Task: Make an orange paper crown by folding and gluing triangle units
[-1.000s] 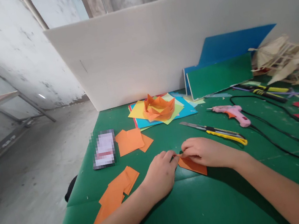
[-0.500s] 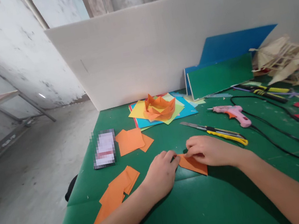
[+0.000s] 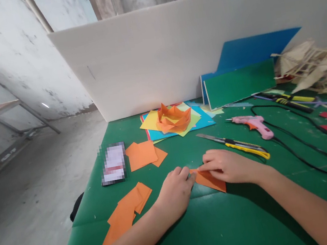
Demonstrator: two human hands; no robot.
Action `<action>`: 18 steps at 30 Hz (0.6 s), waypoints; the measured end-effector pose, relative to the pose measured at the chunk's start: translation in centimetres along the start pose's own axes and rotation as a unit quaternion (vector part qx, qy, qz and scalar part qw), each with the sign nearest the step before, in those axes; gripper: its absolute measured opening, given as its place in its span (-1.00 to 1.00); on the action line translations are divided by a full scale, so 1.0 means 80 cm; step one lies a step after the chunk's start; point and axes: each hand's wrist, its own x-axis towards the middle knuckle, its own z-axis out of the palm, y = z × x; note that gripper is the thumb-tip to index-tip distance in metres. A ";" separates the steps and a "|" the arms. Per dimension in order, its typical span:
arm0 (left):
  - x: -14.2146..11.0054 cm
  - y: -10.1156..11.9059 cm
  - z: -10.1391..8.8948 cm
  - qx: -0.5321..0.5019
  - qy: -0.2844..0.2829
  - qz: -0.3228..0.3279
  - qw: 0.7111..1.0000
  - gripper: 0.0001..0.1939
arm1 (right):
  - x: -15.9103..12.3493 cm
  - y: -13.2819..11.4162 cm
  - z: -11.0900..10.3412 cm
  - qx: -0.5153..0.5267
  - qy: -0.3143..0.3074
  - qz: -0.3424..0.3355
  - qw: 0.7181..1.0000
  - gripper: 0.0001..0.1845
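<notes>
A folded piece of orange paper [image 3: 210, 182] lies on the green table in front of me, slanting down to the right. My left hand [image 3: 176, 187] pinches its left corner, thumb and fingers together. From the right, my right hand [image 3: 223, 164] presses the upper edge with the index finger extended and the other fingers curled; its palm side is hidden. To the left lie orange paper squares [image 3: 142, 156] and a spread of folded orange pieces [image 3: 125, 213]. Farther back, an orange folded paper ring with points [image 3: 175, 125] rests on a stack of coloured sheets [image 3: 204, 121].
A yellow utility knife [image 3: 247, 150] with its blade out lies just beyond my right hand. Behind it is a pink glue gun [image 3: 257, 125] with a black cord. At left sits a phone [image 3: 113, 163]. Boards [image 3: 241, 85] and a wooden stick model [image 3: 317, 63] stand at the back right.
My right hand shifted slightly right along the paper's upper edge, then back left toward my left hand. My left hand stayed at the corner.
</notes>
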 end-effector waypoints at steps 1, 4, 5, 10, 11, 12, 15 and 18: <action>0.000 0.000 0.001 0.004 -0.001 0.002 1.000 -0.61 | 0.001 -0.001 0.001 -0.004 -0.001 -0.003 1.000 -0.64; 0.001 0.000 0.003 0.018 -0.008 0.010 1.000 -0.58 | 0.003 -0.003 0.002 -0.011 -0.007 -0.006 1.000 -0.62; 0.001 0.000 0.002 0.023 -0.012 0.014 1.000 -0.57 | 0.004 -0.003 0.002 -0.009 -0.007 -0.003 1.000 -0.62; 0.002 0.000 0.000 0.038 -0.027 0.023 0.999 -0.55 | 0.008 0.001 0.006 0.017 -0.021 0.012 1.000 -0.54; 0.002 0.000 0.000 0.038 -0.026 0.024 0.999 -0.55 | 0.010 0.001 0.007 0.013 -0.025 0.011 1.000 -0.52; 0.002 0.000 0.001 0.039 -0.024 0.026 0.999 -0.55 | 0.012 0.002 0.008 0.006 -0.028 0.009 1.000 -0.50; 0.002 0.000 0.001 0.039 -0.027 0.025 0.999 -0.56 | 0.017 0.000 0.011 -0.023 -0.038 0.004 0.999 -0.48; 0.002 0.001 -0.002 0.037 -0.035 0.015 0.999 -0.56 | 0.019 -0.004 0.012 -0.045 -0.042 0.006 0.998 -0.54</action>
